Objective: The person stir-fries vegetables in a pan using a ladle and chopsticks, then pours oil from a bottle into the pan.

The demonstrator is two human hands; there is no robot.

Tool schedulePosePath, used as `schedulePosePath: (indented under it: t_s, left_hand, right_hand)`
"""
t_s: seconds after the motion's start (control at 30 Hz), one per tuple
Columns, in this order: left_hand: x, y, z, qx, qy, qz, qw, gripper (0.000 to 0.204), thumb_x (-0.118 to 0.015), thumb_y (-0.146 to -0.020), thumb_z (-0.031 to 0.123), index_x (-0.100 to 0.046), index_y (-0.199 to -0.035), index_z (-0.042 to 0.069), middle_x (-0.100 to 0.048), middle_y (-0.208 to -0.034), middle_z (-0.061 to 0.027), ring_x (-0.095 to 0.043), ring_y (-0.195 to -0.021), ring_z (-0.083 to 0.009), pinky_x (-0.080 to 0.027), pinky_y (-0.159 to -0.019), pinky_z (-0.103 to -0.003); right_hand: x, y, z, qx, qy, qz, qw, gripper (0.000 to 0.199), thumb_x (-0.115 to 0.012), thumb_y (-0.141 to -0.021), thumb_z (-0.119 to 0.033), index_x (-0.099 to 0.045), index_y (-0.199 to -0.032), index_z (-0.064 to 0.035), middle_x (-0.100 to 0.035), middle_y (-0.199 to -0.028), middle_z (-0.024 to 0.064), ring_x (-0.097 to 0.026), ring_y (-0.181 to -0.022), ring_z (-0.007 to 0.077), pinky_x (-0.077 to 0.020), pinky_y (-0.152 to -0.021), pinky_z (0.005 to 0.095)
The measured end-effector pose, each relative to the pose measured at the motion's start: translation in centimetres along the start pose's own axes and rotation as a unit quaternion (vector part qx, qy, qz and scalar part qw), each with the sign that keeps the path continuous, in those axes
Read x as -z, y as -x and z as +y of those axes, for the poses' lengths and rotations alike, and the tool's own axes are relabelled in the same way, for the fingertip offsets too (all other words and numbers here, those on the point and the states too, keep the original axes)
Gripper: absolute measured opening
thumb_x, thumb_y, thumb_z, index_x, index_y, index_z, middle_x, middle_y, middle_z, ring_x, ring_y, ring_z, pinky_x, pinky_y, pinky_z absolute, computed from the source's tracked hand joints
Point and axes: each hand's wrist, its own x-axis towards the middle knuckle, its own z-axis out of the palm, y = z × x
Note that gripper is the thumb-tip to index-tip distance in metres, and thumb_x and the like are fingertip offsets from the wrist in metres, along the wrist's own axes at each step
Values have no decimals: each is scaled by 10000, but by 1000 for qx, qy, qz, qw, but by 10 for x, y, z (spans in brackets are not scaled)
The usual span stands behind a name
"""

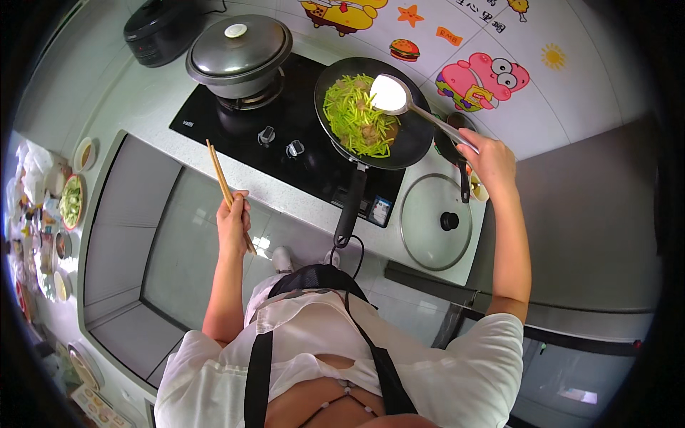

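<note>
My right hand (491, 165) is closed round the handle of a metal spatula (391, 95), its broad blade over the right side of a black frying pan (412, 140). Green vegetable strips with bits of brownish meat (357, 118) lie in the pan's left half. The pan sits on the right burner, and its black handle (352, 203) points toward me. My left hand (232, 220) grips a pair of wooden chopsticks (220, 171), held upright in front of the counter edge, apart from the pan.
A lidded grey pot (239, 60) stands on the left burner of the black gas hob (214, 121). Behind it is a dark rice cooker (160, 32). A glass lid (437, 221) lies on the right counter near a smaller black pan (457, 153). Plates of food (71, 202) line the left counter.
</note>
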Motion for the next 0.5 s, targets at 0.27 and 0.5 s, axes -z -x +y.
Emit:
schedulePosePath:
  t_s: [0.27, 0.5]
  left_hand:
    - [-6, -11, -9, 10, -3, -4, 1000, 170, -447, -904, 175, -525, -945, 30, -457, -656, 11, -283, -390, -31, -211, -347, -191]
    - [-2, 7, -13, 13, -18, 44, 999, 176, -458, -906, 212, -527, -947, 56, -459, -659, 24, -288, -398, -32, -220, -365, -190]
  right_hand:
    - [-52, 1, 45, -92, 108, -29, 989, 266, -615, -771, -309, -617, -995, -166, -637, -788, 108, -611, -703, 300, -474, -591, 398]
    - [-137, -35, 75, -15, -52, -8, 998, 340, -624, -752, -374, -612, -1013, -156, -628, -746, 139, -605, -696, 325, -475, -625, 411]
